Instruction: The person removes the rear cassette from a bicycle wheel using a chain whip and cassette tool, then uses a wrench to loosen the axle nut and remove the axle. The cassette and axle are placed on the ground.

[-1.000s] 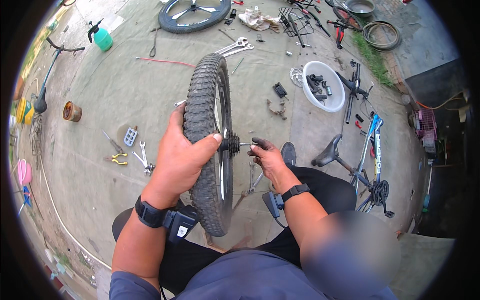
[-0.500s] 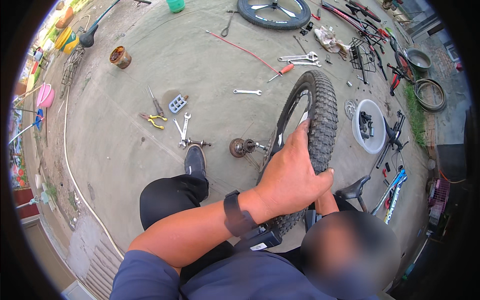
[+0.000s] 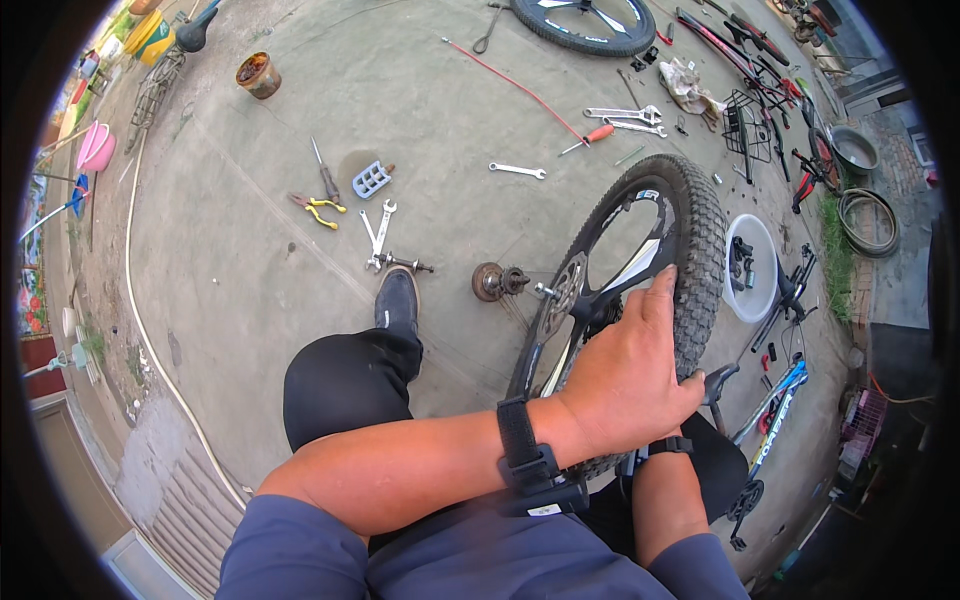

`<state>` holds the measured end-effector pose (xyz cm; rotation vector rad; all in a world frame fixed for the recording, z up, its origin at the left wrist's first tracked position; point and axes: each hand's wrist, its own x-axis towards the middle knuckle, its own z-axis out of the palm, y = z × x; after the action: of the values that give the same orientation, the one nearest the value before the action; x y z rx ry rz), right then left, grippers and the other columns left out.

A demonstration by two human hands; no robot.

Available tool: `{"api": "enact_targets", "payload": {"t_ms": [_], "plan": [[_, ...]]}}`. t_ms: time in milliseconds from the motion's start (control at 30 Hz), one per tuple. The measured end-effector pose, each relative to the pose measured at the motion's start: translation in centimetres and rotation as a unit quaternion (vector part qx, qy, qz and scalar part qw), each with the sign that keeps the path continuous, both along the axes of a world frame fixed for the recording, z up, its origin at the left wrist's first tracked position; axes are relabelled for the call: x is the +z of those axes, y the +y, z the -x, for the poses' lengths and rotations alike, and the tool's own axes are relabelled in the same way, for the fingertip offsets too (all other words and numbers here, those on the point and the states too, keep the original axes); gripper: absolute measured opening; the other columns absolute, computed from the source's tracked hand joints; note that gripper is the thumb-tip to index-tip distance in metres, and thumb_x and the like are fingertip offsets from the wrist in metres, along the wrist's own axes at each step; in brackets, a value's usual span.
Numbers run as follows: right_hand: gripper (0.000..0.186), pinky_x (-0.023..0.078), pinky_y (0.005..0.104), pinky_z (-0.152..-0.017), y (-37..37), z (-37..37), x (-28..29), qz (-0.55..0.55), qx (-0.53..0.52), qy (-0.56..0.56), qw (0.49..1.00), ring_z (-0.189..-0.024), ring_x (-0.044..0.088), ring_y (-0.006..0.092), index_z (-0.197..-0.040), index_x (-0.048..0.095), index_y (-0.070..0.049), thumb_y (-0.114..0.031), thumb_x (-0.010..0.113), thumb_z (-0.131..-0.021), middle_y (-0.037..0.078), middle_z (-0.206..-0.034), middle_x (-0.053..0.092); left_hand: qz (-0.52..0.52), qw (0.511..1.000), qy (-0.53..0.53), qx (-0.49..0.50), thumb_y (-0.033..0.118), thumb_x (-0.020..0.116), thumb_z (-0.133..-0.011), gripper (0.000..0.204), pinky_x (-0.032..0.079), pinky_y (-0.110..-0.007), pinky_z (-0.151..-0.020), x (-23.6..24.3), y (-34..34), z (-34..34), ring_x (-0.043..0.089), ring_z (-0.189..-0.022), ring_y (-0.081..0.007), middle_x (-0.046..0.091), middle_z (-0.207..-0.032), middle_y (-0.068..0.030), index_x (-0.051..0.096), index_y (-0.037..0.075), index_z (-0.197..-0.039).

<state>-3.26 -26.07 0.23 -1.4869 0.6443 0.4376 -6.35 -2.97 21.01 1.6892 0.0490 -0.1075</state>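
Note:
A bicycle wheel with a knobby black tyre and broad black-and-white spokes stands tilted before me. My left hand is closed around its tyre, thumb on the tread and fingers toward the rim. A perforated metal disc shows at the wheel's hub. My right forearm reaches up beside the tyre's lower part; the right hand itself is hidden behind the left hand and the tyre. On the ground left of the wheel lies a rusty round hub part. An axle with nuts lies by my shoe.
Pliers, a screwdriver, a blue-grey pedal and spanners lie left of the wheel. Beyond are another spanner and a second wheel. A white basin with dark parts and bicycle frames stand right.
The wheel has tilted, so more of its spokes and the hub disc show. My left hand has moved right with the tyre. More of my right forearm has come into view.

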Motion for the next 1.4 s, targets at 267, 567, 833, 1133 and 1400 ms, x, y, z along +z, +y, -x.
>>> {"api": "enact_targets", "payload": {"t_ms": [267, 567, 833, 1133, 1400], "plan": [[0.031, 0.049, 0.031, -0.064, -0.2, 0.2, 0.3, 0.007, 0.001, 0.002, 1.0, -0.081, 0.067, 0.0195, -0.116, 0.065, 0.0, -0.024, 0.069, -0.097, 0.009, -0.099, 0.067, 0.002, 1.0, -0.007, -0.001, 0.017, 0.073, -0.08, 0.09, 0.043, -0.046, -0.111, 0.0, 0.1, -0.1, 0.048, -0.133, -0.047, 0.046, -0.144, -0.0316, 0.027, -0.007, -0.153], [0.033, 0.047, 0.0296, -0.059, 0.1, 0.6, 0.2, 0.011, 0.009, 0.0, 1.0, -0.074, 0.066, 0.0183, -0.109, 0.066, 0.0, -0.031, 0.068, -0.098, 0.009, -0.091, 0.068, -0.015, 1.0, -0.013, 0.007, 0.02, 0.073, -0.082, 0.09, 0.044, -0.046, -0.109, -0.3, -0.1, 0.3, 0.05, -0.132, -0.0476, 0.045, -0.145, -0.0341, 0.026, -0.01, -0.152], [0.036, 0.045, 0.0284, -0.055, -0.3, 0.2, -0.6, 0.015, 0.011, -0.038, 0.999, -0.068, 0.066, 0.0172, -0.104, 0.067, 0.0, -0.036, 0.068, -0.099, 0.008, -0.084, 0.068, -0.071, 0.996, -0.044, 0.012, 0.022, 0.075, -0.082, 0.09, 0.046, -0.044, -0.106, 0.2, -0.6, -0.1, 0.057, -0.127, -0.044, 0.053, -0.136, -0.0345, 0.026, -0.015, -0.149], [0.036, 0.042, 0.0271, -0.052, 0.7, -0.7, -0.7, -0.019, 0.015, 0.029, 0.999, -0.061, 0.064, 0.014, -0.102, 0.066, -0.003, -0.038, 0.067, -0.1, 0.006, -0.082, 0.069, -0.049, 0.999, -0.017, 0.009, 0.012, 0.075, -0.082, 0.086, 0.051, -0.039, -0.098, 0.1, 0.2, -0.5, 0.064, -0.113, -0.0266, 0.06, -0.128, -0.0224, 0.028, -0.012, -0.149], [0.028, 0.046, 0.0263, -0.058, 0.1, -0.4, -1.4, -0.066, 0.017, 0.017, 0.998, -0.069, 0.066, 0.0146, -0.11, 0.066, -0.002, -0.028, 0.069, -0.1, 0.005, -0.089, 0.068, 0.056, 0.997, 0.045, 0.02, 0.005, 0.073, -0.084, 0.082, 0.051, -0.033, -0.096, 1.3, -0.5, -0.2, 0.062, -0.108, -0.0165, 0.061, -0.125, -0.015, 0.028, -0.011, -0.151]]}}
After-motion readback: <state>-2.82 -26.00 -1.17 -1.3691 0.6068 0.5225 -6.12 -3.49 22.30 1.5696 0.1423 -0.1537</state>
